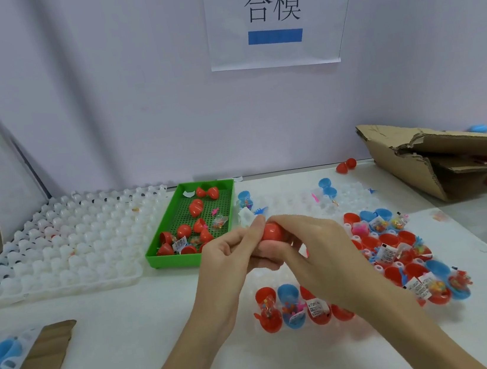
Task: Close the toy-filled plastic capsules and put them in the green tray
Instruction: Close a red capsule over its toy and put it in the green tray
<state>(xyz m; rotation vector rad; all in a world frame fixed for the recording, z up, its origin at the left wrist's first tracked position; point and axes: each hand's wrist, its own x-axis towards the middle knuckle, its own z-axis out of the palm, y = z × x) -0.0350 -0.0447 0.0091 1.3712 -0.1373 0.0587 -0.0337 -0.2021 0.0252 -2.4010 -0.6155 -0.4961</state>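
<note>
— Starting at the left: what lies there?
— White moulded tray (58, 249), bare cups; then the green tray (165, 258) with red capsules in it.
— And the hands?
— Left hand (230, 257) and right hand (308, 237) both curl round one red capsule (273, 231), held above the table just right of the green tray; open filled capsules (392, 245) lie further right.

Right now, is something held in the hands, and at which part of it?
Yes. Both hands hold one red capsule: left hand cups its left side and underside, right hand curls over its top and right side.
</note>
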